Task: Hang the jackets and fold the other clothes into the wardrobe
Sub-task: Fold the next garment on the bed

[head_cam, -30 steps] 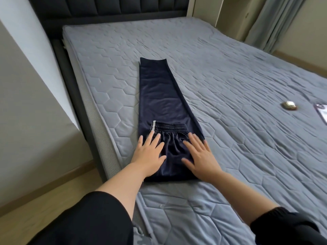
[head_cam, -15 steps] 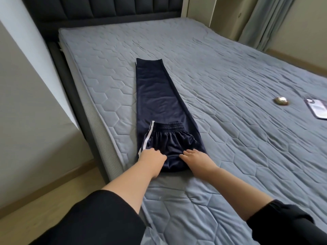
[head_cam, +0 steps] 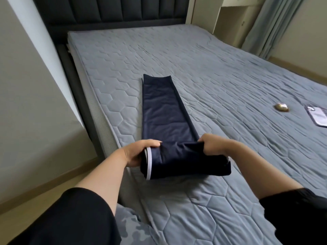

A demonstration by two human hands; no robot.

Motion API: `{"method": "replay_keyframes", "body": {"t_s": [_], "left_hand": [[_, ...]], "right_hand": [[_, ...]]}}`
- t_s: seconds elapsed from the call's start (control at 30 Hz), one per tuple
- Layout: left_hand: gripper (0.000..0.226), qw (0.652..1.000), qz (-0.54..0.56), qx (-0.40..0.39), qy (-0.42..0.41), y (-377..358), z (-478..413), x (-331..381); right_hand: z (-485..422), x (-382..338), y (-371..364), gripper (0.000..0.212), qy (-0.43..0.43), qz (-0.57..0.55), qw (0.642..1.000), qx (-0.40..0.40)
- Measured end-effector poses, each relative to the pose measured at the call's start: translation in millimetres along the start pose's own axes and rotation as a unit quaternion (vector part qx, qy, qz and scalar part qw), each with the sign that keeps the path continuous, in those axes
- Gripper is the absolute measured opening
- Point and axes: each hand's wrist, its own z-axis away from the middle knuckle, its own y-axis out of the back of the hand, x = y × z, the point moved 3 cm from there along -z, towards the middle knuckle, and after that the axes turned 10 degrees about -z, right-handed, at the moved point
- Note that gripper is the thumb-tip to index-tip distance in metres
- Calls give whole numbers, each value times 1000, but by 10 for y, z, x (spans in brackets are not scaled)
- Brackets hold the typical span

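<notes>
Dark navy track pants (head_cam: 164,117) with a white side stripe lie lengthwise on the grey quilted mattress (head_cam: 230,82), legs pointing toward the headboard. The waist end is folded over into a thick bundle, lifted a little off the bed near the front edge. My left hand (head_cam: 139,152) grips the bundle's left side by the white stripe. My right hand (head_cam: 212,145) grips its right side, fingers curled into the cloth.
A small gold object (head_cam: 281,107) and a phone (head_cam: 317,117) lie on the mattress at the far right. A dark padded headboard (head_cam: 113,13) stands at the back. A wall and wooden floor (head_cam: 35,188) lie left of the bed. Curtains (head_cam: 272,23) hang at the back right.
Both hands went from pressing flat on the waist to curling round the fold. They have lifted the folded end and carried it forward over the legs.
</notes>
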Motion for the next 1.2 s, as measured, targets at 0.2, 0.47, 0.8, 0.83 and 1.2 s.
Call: {"method": "replay_keyframes", "body": {"t_s": [0.2,0.47,0.8,0.83,1.2], "left_hand": [[49,993,67,30,-94,149,-47,53],[17,968,26,235,-80,298,-249,36],[45,983,59,171,-32,244,-487,-117],[41,986,13,164,-28,225,-486,-147],[66,966,-82,240,54,268,-525,-380]], "right_hand": [[-307,-109,368,36,-2,-162,975,155],[-595,71,550,16,5,-505,844,181],[-706,706,-306,51,-104,-662,742,-9],[-693,710,-342,47,-115,-655,747,-7],[-736,592,-516,6,-106,-605,772,166]]}}
